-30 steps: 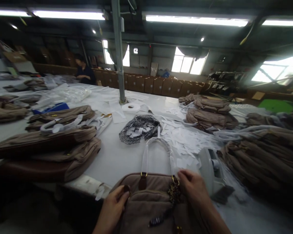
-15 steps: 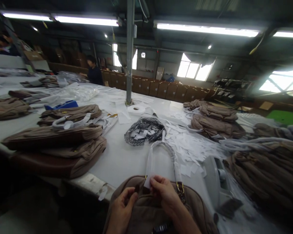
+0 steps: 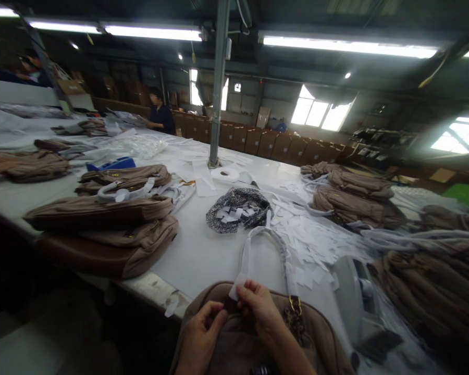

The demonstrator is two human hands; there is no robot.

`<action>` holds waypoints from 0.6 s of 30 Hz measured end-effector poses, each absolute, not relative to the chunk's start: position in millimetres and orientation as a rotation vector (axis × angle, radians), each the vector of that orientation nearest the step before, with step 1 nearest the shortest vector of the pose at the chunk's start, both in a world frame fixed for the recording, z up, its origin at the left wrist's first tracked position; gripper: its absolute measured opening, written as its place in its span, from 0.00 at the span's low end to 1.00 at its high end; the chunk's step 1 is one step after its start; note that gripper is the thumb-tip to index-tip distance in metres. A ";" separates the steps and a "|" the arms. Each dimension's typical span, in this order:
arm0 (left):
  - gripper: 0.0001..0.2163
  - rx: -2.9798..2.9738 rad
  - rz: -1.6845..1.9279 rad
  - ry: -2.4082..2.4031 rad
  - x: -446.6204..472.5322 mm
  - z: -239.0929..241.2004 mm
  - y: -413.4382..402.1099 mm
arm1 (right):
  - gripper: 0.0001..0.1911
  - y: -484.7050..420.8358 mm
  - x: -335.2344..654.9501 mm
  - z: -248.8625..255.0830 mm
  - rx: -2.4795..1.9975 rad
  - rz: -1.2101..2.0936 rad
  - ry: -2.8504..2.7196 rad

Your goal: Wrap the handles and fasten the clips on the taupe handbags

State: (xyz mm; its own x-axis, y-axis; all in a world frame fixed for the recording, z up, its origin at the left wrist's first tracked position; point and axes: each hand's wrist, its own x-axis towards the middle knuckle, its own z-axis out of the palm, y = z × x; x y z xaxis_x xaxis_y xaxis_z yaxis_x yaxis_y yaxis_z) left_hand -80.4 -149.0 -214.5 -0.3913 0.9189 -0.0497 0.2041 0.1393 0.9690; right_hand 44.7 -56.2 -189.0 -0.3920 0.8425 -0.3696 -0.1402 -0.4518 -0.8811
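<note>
A taupe handbag [image 3: 326,333] stands at the front edge in front of me, with its handle [image 3: 275,237] wrapped in white and arching away over the table. At the handle's left base my right hand [image 3: 260,310] is closed, thumb and fingers pinching a white paper slip [image 3: 233,291]. Beside it my left hand [image 3: 203,333] is closed too, its fingertips pinching at a dark brown leather tab [image 3: 230,306] below the slip. A gold ring [image 3: 295,304] with a dark chain hangs at the handle's right base. My fingers partly hide the tab.
A black-and-white speckled cloth holder [image 3: 238,200] contains white slips; more loose slips [image 3: 312,237] lie beside it. A grey tape dispenser [image 3: 355,302] stands right. Stacked bags [image 3: 113,219] lie left, others [image 3: 359,200] right. A post [image 3: 219,83] rises mid-table; a person [image 3: 162,114] stands beyond.
The view has swung slightly left, so everything sits farther right. Both hands stay at the handle's left base; the white slip now lies higher against the wrapped handle.
</note>
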 end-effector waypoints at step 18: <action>0.14 1.121 1.339 1.712 -79.4 -220.3 -154.0 | 0.09 -70.7 45.5 -176.7 -1.010 1.379 -1.791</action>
